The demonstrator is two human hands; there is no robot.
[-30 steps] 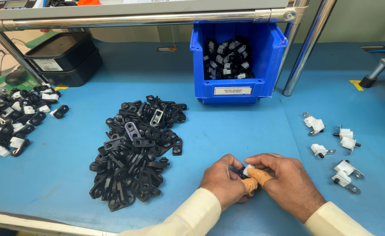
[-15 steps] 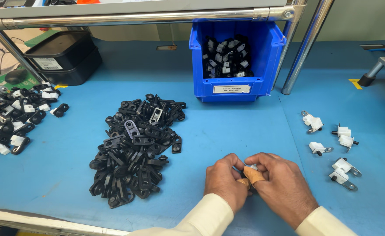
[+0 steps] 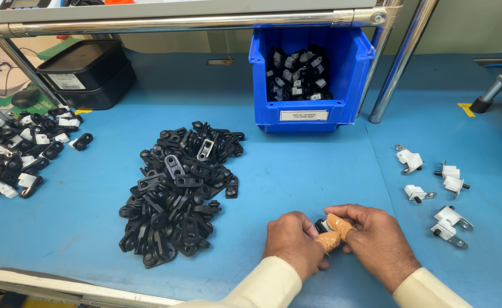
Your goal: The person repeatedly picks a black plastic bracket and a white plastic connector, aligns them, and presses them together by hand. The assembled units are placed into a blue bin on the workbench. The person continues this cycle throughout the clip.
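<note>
My left hand (image 3: pixel 294 239) and my right hand (image 3: pixel 373 242) meet near the front edge of the blue table (image 3: pixel 296 171). Together they pinch a small black plastic part (image 3: pixel 323 226), mostly hidden by the fingers. Tan finger cots cover a fingertip on each hand. A heap of black plastic clips (image 3: pixel 177 191) lies just left of my left hand. To the right of my right hand lie several small white parts with metal tabs (image 3: pixel 439 191).
A blue bin (image 3: pixel 311 111) holding black and white parts stands at the back centre. Mixed black and white pieces (image 3: pixel 17 154) are spread at the far left. A black tray (image 3: pixel 85 71) sits at the back left. Metal frame posts (image 3: pixel 399 63) rise behind.
Both hands stay together on the small part with only slight finger movement. The view has shifted a little.
</note>
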